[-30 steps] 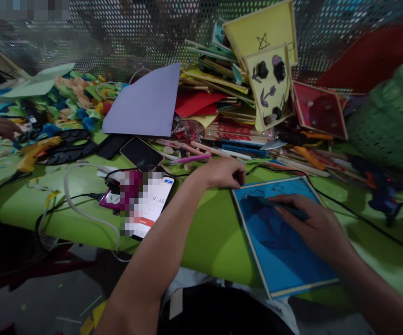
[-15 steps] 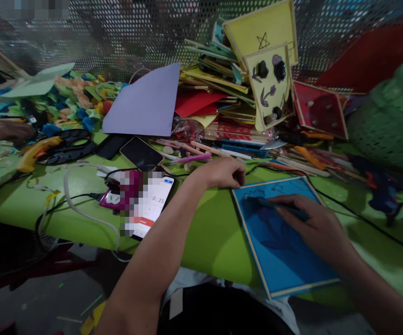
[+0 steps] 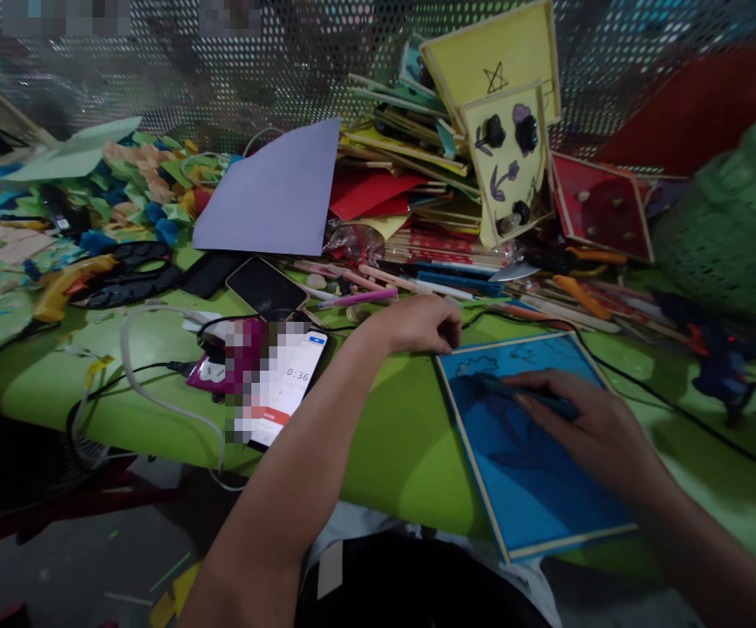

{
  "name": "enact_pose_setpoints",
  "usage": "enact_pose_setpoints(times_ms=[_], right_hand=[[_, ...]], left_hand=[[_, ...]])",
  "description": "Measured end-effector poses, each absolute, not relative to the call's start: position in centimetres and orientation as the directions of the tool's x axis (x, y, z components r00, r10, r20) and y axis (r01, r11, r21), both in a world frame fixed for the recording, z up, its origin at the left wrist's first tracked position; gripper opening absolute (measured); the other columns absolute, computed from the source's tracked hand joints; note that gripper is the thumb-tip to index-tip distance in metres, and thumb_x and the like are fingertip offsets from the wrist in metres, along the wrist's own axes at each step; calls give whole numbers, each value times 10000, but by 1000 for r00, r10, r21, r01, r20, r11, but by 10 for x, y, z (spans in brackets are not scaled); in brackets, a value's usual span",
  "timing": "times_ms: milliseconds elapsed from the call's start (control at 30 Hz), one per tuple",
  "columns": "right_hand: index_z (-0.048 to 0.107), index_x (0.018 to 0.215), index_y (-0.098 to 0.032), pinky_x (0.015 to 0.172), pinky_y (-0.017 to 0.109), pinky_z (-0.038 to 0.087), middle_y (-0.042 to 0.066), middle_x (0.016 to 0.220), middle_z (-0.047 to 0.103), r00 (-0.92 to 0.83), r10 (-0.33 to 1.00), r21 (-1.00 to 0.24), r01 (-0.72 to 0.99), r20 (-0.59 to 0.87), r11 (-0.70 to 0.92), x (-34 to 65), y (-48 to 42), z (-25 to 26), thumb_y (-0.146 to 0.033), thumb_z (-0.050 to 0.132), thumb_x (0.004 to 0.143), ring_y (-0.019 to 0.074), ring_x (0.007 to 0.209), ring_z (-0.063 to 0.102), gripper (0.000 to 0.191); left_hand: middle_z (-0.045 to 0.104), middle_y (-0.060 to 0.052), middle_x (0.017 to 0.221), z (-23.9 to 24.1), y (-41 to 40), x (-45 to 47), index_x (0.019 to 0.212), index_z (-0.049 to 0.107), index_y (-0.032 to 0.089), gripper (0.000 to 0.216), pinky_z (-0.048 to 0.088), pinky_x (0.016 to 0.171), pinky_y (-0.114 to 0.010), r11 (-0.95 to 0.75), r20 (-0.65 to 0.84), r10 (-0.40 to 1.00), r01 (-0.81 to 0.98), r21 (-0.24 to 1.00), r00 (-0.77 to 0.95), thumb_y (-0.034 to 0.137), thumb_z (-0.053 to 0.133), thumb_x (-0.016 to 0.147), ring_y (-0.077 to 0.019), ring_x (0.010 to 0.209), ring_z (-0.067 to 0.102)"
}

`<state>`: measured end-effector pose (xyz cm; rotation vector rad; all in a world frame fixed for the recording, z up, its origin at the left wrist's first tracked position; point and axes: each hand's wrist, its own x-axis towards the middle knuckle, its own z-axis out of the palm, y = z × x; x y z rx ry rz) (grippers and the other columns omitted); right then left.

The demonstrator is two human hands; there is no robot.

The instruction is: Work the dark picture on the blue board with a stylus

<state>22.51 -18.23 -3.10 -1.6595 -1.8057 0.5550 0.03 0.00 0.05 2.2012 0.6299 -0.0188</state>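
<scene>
A blue sheet (image 3: 548,506) edged with thin pale wooden strips lies slanted on the green table, with dark line drawings of a flower, a cloud shape and other outlines. My right hand (image 3: 587,419) grips a dark teal marker (image 3: 551,403), its tip at the upper left of the sheet just below the cloud outline. The hand's shadow darkens much of the drawing. My left hand (image 3: 426,324) rests at the sheet's top left corner, fingers curled in loosely; the palm side is hidden and I see nothing in it.
A lit phone (image 3: 289,384) lies by my left forearm beside a magenta power strip (image 3: 221,371) and cables. Pens, sticks and an orange-handled tool (image 3: 580,295) crowd behind. A glue gun (image 3: 711,349) and green basket (image 3: 731,218) stand right; framed yellow cards (image 3: 505,170) lean behind.
The marker tip has shifted slightly down, with my right hand moving a little. Another person's hand at the far left has mostly withdrawn from view. My left hand stays in place.
</scene>
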Motion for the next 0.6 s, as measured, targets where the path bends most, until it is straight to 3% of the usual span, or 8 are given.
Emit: enact_pose_setpoints(times_ms=[367, 600], right_hand=[[800, 1064, -312, 850, 418, 631, 31, 1009, 842, 29, 978, -610, 785, 208, 107, 232, -180, -39, -488, 623, 944, 283, 929, 794, 277], [795, 1079, -301, 874, 428, 625, 41, 1022, 839, 25, 984, -634, 767, 178, 95, 231, -181, -38, -496, 622, 948, 282, 935, 789, 292]], left_hand=[[794, -66, 982, 2, -2, 0, 1008, 797, 122, 219, 483, 750, -261, -538, -219, 446, 455, 710, 868, 80, 709, 812, -161, 867, 708], [792, -62, 958, -1, 0, 1, 994, 795, 126, 202, 487, 745, -260, -538, -210, 435, 440, 719, 875, 89, 707, 817, -158, 846, 704]])
